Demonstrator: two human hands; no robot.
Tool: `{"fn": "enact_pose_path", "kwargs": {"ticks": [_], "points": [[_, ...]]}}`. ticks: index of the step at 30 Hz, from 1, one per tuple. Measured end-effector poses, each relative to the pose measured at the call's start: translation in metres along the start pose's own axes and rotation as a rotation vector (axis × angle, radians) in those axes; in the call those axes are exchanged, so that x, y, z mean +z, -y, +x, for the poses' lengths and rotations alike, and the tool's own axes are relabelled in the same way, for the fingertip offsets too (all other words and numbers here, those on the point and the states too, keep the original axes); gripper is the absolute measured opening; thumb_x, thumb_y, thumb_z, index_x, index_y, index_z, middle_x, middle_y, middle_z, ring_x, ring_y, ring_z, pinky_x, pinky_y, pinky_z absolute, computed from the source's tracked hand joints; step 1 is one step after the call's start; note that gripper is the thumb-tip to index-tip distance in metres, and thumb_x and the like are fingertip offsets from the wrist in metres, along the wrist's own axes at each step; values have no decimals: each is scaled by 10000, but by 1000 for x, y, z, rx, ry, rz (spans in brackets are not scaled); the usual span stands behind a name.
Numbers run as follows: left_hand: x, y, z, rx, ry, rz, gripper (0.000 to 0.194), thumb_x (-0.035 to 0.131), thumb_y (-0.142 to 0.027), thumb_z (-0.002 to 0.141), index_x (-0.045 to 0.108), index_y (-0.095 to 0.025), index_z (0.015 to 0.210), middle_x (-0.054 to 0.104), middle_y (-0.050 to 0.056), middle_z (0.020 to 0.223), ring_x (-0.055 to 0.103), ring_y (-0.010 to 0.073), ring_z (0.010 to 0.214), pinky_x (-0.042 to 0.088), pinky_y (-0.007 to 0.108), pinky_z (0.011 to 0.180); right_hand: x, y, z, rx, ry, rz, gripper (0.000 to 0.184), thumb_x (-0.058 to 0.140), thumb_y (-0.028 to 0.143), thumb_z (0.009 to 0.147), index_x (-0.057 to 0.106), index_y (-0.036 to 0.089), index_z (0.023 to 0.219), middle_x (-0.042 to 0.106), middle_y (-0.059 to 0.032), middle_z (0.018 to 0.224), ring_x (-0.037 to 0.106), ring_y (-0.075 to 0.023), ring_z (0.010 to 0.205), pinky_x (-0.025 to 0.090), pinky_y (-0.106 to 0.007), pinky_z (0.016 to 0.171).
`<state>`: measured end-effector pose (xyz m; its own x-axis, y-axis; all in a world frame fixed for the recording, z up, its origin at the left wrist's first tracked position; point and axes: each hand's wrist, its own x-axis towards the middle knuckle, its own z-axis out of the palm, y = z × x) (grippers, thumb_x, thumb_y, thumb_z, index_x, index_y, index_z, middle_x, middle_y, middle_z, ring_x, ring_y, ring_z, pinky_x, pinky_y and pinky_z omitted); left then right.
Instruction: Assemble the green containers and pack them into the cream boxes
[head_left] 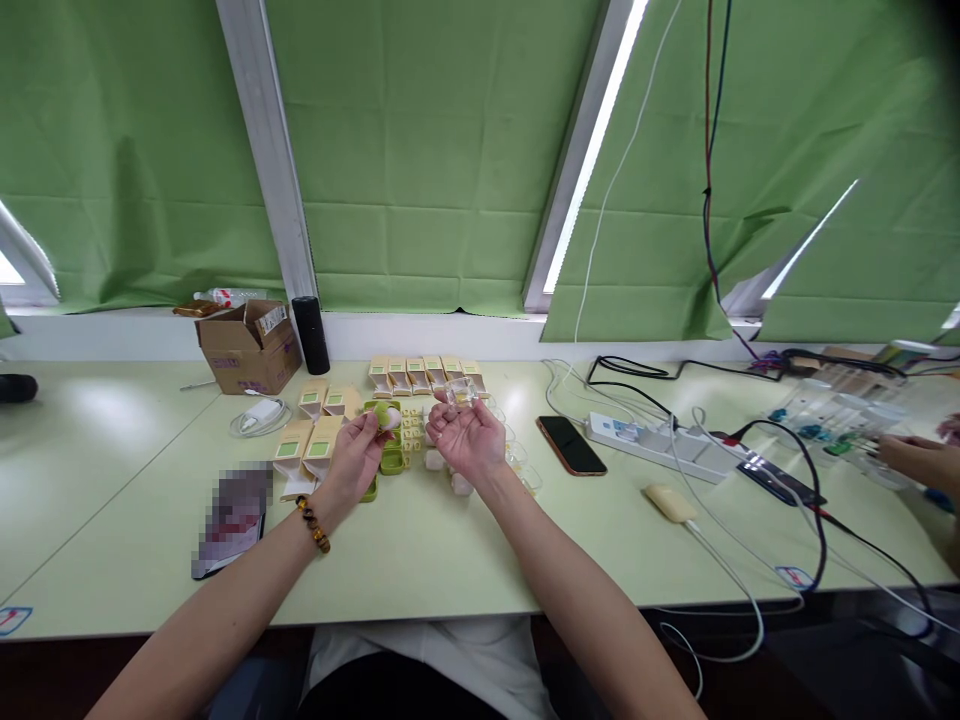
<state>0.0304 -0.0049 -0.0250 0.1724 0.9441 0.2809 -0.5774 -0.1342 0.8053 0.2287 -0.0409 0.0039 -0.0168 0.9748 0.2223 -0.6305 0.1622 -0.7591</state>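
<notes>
My left hand (355,460) is closed on a small, rounded green-and-white piece (387,416), pinched at the fingertips. Palm up, my right hand (474,440) grips a clear plastic piece (460,391) between thumb and fingers, a little to the right of it. Below and between the hands lie small green trays (391,462) and rows of little yellow pieces (412,428). White pieces (461,485) sit under my right hand, partly hidden by it. Clear plastic covers (529,478) lie just right of my right wrist.
Folded cream cartons (321,445) stand at left, with another row (425,374) behind. A tablet-like device (234,520), cardboard box (251,350) and black cylinder (310,335) are farther left. Rightward lie a phone (571,445), power strip (660,445), cables and another person's hand (911,458).
</notes>
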Motion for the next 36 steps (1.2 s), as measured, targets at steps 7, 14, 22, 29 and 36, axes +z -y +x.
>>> {"fn": "enact_pose_path", "kwargs": {"ticks": [7,14,22,29,36], "points": [[-6,2,7,13,-42,-38,368,865,-488,825,687,-190,948,739,81,1112,700,195,995,577,375,914,-4,-4,8,-24,-132,43,514,641,735,882,698,229,950,752,-117,988,706,-261,907,619,-439,860],[-6,3,8,22,-11,-69,473,873,-446,829,676,-220,1195,719,95,1257,708,203,1089,562,404,1023,3,-19,4,-223,-163,-244,537,918,450,753,627,299,1179,727,-10,1058,694,-176,897,611,-367,862],[-5,-3,5,103,-27,33,568,879,-401,813,643,-246,1306,742,62,1163,713,184,1113,549,360,1058,2,-30,0,-221,-62,-608,489,866,371,775,699,296,1229,712,-36,1124,624,-180,894,591,-327,806],[0,-3,0,150,40,160,598,847,-376,839,599,-245,1366,679,121,1389,673,229,1266,546,370,1076,1,-42,2,-147,31,-595,518,877,396,755,685,272,1220,741,-23,1030,667,-186,867,589,-326,781],[-3,2,-1,177,107,220,569,821,-347,882,583,-231,1385,656,137,1447,622,253,1359,505,410,1157,3,-47,1,-113,48,-542,573,882,447,742,653,248,1229,751,-49,1087,705,-219,948,601,-369,858]]}}
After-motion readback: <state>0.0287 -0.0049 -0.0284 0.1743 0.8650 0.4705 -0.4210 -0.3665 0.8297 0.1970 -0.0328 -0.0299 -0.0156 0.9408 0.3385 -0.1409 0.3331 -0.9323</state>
